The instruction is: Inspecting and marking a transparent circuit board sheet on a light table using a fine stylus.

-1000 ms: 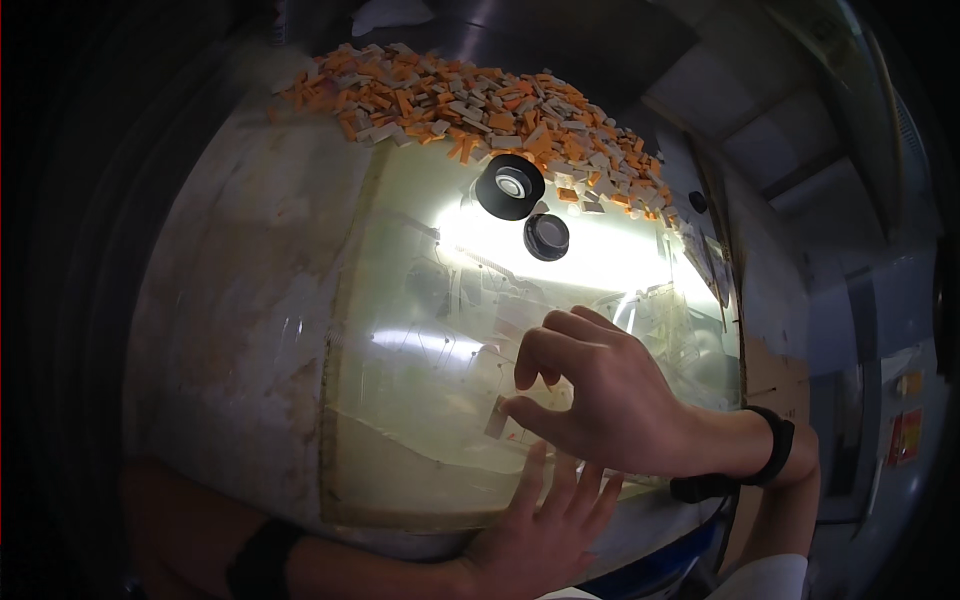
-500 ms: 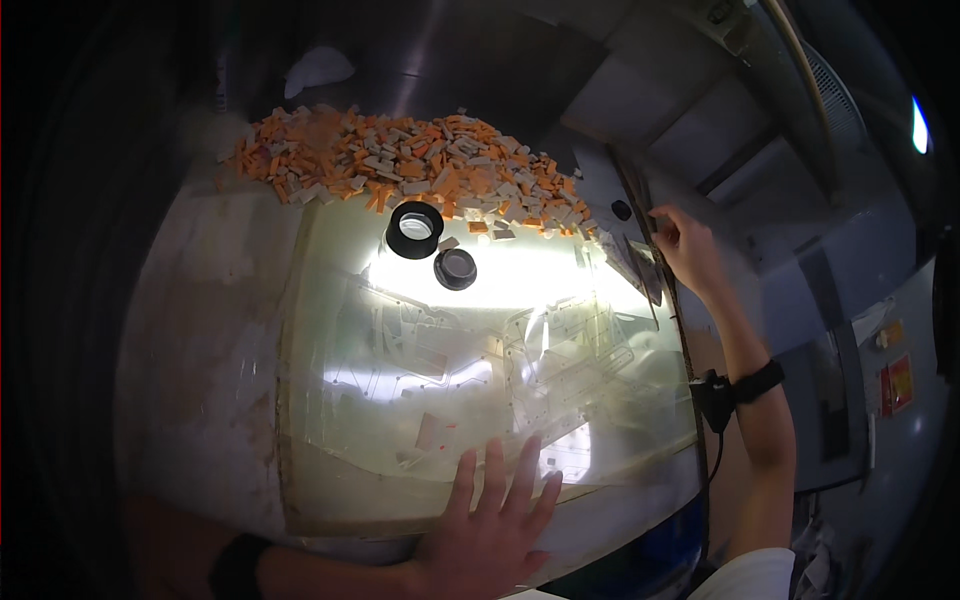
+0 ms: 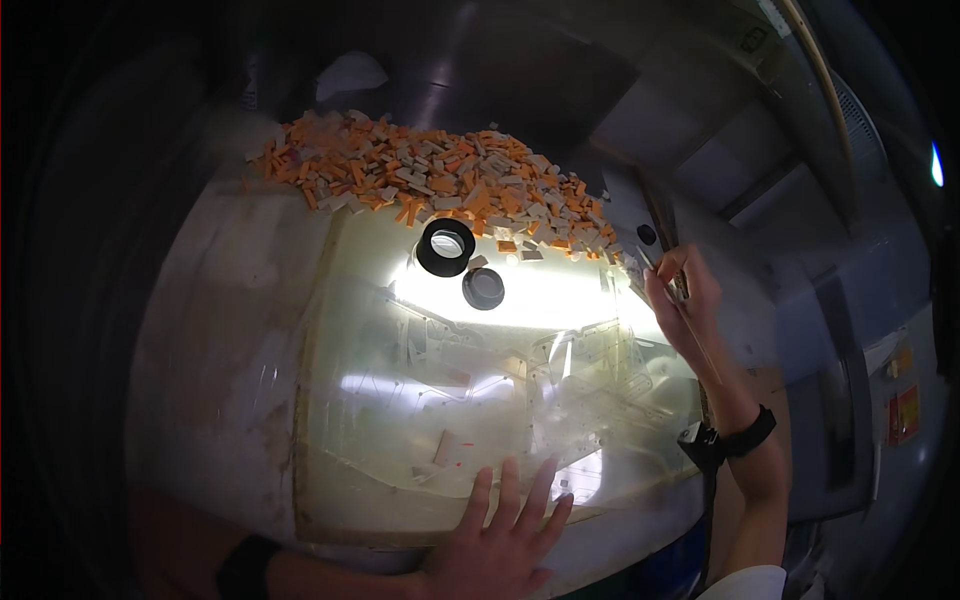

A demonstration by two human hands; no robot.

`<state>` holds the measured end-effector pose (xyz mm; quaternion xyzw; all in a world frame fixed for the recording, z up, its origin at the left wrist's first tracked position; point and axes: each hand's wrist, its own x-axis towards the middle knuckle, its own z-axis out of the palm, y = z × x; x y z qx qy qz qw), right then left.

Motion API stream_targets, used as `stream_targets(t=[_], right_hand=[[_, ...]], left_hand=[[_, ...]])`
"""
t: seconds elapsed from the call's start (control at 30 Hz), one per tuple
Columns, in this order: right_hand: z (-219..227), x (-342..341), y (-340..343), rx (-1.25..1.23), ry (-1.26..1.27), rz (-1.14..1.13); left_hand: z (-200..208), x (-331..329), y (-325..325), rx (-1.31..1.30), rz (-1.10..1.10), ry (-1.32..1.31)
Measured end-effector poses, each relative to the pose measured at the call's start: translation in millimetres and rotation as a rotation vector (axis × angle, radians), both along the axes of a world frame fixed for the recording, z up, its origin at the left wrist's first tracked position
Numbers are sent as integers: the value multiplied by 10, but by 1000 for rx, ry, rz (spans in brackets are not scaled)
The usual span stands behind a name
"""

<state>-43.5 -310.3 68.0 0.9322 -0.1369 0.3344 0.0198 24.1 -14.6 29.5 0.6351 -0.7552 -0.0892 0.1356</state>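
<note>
Light shone up through a pale glowing panel [image 3: 311,400] in a dim room, likely so that the fine lines on the clear printed sheets [image 3: 592,378] lying across it could be read. Clock directions ran from the panel's middle. At 12 o'clock sat two dark round pieces, a black eyepiece [image 3: 445,247] and a smaller cap-like one [image 3: 484,289], perhaps parked there to free the working area; beyond them spread a heap of orange and grey blocks [image 3: 450,180]. At 6 o'clock the left hand [image 3: 490,560] lay with fingers spread, tips over the near edge, seemingly for support. At 2 o'clock the right hand [image 3: 692,295] pinched a slim metallic tool [image 3: 691,330] between thumb and forefinger; what its tip touched could not be told.
</note>
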Motion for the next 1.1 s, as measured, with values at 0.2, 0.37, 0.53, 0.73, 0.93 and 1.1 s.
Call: stream_targets(t=[0.2, 0.37, 0.53, 0.73, 0.93, 1.1], right_hand=[[-117, 618, 781, 563, -102, 356], [-301, 838, 734, 532, -185, 301], [-402, 883, 668, 251, -224, 265], [-480, 887, 649, 225, -171, 208], [-481, 907, 631, 133, -140, 250], [-477, 904, 635, 113, -124, 244]], left_hand=[[-153, -11, -6, -102, 8, -61], [-163, 4, -52, -206, 11, -70], [7, 51, -9, 5, -62, -29], [3, 73, -2, 11, -69, -46], [14, 89, -3, 15, -91, -43], [24, 92, -8, 22, -95, -55]])
